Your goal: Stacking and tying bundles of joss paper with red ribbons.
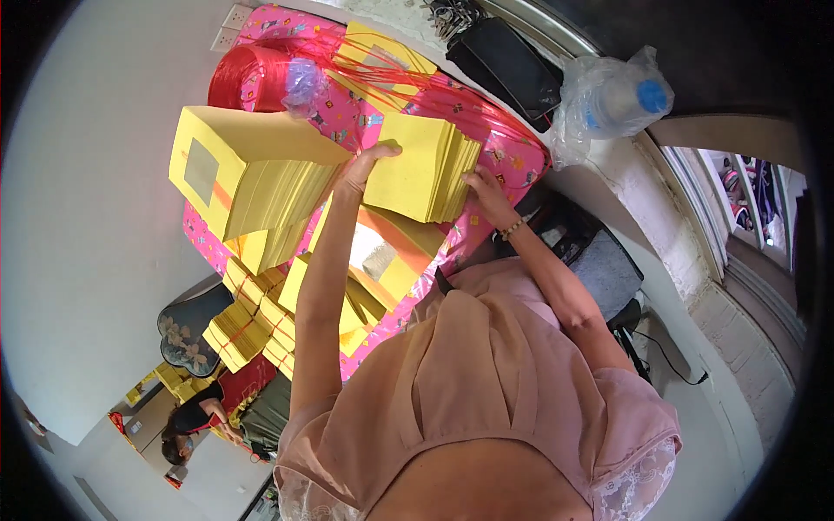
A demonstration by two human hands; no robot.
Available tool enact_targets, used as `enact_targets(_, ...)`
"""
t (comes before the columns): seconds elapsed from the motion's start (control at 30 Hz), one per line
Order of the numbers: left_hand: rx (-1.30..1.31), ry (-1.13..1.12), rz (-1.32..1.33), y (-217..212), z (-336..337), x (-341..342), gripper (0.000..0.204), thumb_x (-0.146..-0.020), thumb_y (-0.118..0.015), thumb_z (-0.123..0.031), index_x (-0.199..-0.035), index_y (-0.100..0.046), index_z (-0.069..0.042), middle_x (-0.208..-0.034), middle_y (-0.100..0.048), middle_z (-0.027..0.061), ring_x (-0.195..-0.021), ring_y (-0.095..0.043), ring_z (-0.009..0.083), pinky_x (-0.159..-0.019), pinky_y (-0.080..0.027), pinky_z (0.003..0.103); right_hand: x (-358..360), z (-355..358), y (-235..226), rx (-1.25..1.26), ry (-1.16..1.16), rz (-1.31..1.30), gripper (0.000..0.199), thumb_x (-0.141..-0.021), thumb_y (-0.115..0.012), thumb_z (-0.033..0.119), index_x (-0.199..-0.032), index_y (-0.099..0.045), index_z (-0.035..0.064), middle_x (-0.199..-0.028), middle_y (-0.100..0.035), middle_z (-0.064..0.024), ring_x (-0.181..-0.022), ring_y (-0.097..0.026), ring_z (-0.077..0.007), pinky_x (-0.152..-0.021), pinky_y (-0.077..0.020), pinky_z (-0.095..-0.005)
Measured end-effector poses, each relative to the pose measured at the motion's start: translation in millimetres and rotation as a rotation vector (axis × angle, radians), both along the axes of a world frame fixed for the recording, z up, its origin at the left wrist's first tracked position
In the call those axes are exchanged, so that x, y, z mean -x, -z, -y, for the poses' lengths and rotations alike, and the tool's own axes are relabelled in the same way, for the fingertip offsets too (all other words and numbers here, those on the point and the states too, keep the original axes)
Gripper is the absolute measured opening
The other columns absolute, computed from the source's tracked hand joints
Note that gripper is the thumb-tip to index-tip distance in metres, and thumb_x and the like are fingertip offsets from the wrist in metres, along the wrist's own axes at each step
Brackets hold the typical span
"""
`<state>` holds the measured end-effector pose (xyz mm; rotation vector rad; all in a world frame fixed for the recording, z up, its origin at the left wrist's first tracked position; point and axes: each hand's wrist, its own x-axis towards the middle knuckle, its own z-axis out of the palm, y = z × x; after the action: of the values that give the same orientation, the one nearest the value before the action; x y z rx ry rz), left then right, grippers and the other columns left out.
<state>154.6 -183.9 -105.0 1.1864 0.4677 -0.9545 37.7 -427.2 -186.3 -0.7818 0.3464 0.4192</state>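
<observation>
Between my two hands stands a thick stack of yellow paper [407, 165], its sheets fanned a little along the right side. My left hand [367, 167] grips the stack's left edge, thumb lying over the upper face. At the opposite edge, the bent fingers of my right hand [492, 198] press against the sheet ends; a beaded bracelet is on that wrist. A larger yellow paper stack [269, 143], with a silvery square on one side, rises left of my left hand. Below the held stack lies yellow paper with an orange and silver patch [408, 260], partly covered by my left forearm.
A pink patterned cloth [514, 161] covers the table. Red plastic string [248, 76] lies coiled at the far left, with strands running right. Tied yellow bundles [230, 334] sit at the near left. A black bag [504, 65] and bagged bottle [612, 104] rest beyond. Another person [195, 421] works lower left.
</observation>
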Motion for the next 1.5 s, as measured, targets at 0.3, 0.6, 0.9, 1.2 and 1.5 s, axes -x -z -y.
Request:
enact_targets(0.3,0.104,0.005,-0.037,6,-1,2,0.051,-0.075,-0.070,-0.016,-0.120,-0.057,0.004,-0.107,-0.068,0.0157,-0.093,-0.068,0.0261,-0.086,-0.055,0.038,10,2,-42,1.102,0.122,0.223,0.036,-0.090,-0.065,0.020,-0.119,-0.054,0.0041,-0.108,-0.063,-0.0132,-0.098,-0.062,-0.0179,-0.075,-0.0498,-0.0316)
enact_targets(0.6,0.121,-0.031,0.005,-7,-3,6,0.064,-0.067,-0.072,-0.003,-0.127,-0.053,0.002,-0.109,-0.067,0.0137,-0.098,-0.066,0.0268,-0.089,-0.054,0.039,-10,-3,-65,1.131,0.131,0.309,0.017,-0.087,-0.067,0.018,-0.095,-0.060,0.0045,-0.071,-0.067,-0.0130,-0.066,-0.068,-0.0253,-0.060,-0.0517,-0.0361)
enact_targets(0.9,0.224,-0.087,0.170,-14,-12,22,0.071,-0.062,-0.069,-0.003,-0.129,-0.049,0.005,-0.114,-0.065,0.0189,-0.101,-0.066,0.0325,-0.091,-0.055,0.045,-22,5,-61,1.208,-0.024,0.201,0.026,-0.085,-0.068,0.029,-0.089,-0.067,0.0029,-0.078,-0.070,-0.0157,-0.072,-0.068,-0.0338,-0.065,-0.0522,-0.0438)
enact_targets(1.2,0.432,-0.398,0.296,-29,-34,18,0.065,-0.064,-0.067,-0.003,-0.126,-0.051,0.005,-0.109,-0.066,0.0187,-0.099,-0.066,0.0347,-0.088,-0.056,0.048,-38,-5,-63,1.171,-0.085,0.172,0.032,-0.077,-0.074,0.033,-0.078,-0.069,0.0015,-0.072,-0.069,-0.0129,-0.067,-0.068,-0.0256,-0.063,-0.0520,-0.0368)
enact_targets(1.5,0.749,-0.564,0.493,-129,-42,5,0.054,-0.075,-0.067,-0.009,-0.125,-0.053,0.004,-0.112,-0.066,0.0177,-0.098,-0.067,0.0323,-0.087,-0.057,0.044,-31,3,-122,0.450,0.092,0.196,0.023,-0.087,-0.069,0.013,-0.105,-0.063,0.0001,-0.095,-0.069,-0.0032,-0.079,-0.063,-0.0088,-0.072,-0.0496,-0.0240)
